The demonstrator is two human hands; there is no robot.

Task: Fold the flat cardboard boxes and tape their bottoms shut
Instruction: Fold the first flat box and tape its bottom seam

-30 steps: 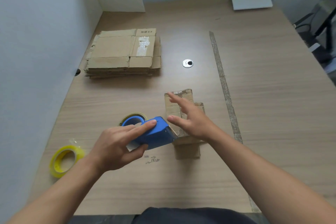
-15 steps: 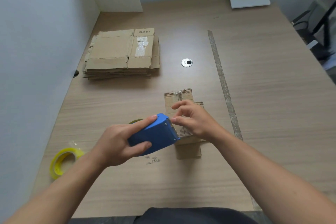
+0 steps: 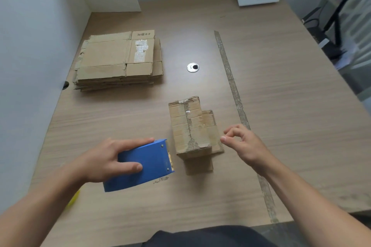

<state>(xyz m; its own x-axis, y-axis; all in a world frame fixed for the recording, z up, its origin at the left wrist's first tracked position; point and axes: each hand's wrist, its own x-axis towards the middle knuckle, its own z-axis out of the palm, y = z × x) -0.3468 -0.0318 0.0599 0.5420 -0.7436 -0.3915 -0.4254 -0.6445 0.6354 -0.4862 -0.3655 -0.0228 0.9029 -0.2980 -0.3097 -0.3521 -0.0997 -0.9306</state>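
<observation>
My left hand point(image 3: 104, 162) grips blue tape dispenser point(image 3: 149, 157), just left of small folded box point(image 3: 190, 126) on tabletop point(image 3: 281, 106). My right hand point(image 3: 245, 144) hovers right of box, fingers loosely curled, holding nothing. Flat box stack point(image 3: 118, 60) far left.

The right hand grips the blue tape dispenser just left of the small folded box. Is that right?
No. The head view shows the left hand gripping the blue tape dispenser, just left of the small folded box; the right hand hovers at the box's right.
</observation>
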